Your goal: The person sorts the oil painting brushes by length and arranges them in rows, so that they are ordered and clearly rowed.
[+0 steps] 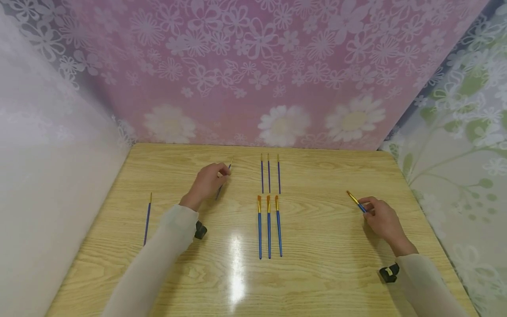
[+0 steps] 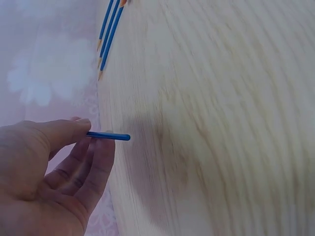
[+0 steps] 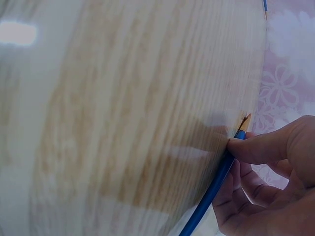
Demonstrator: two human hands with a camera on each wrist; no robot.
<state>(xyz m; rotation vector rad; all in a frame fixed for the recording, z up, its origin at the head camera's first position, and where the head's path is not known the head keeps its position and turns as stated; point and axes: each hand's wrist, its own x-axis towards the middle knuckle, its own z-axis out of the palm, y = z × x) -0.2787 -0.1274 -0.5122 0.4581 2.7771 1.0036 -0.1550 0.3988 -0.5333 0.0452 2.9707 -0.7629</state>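
Observation:
My left hand (image 1: 209, 179) pinches a thin blue paintbrush (image 1: 219, 193) between thumb and fingers, left of the middle rows. In the left wrist view the rounded end of that paintbrush (image 2: 110, 135) sticks out past the fingertips. On the right side of the table, my right hand (image 1: 382, 219) pinches a thicker blue paintbrush (image 1: 356, 201) with a gold ferrule, its bristles pointing up and left. The right wrist view shows the handle of this brush (image 3: 209, 194) slanting below the thumb. Three thin brushes (image 1: 269, 176) lie parallel behind three flat-tipped brushes (image 1: 269, 233).
Another thin paintbrush (image 1: 148, 220) lies at the table's left, partly hidden by the left sleeve. The wooden table (image 1: 317, 264) meets a pink flowered wall (image 1: 222, 110) at the back, with pale walls on both sides. Black wrist cameras (image 1: 200, 230) hang beneath the sleeves.

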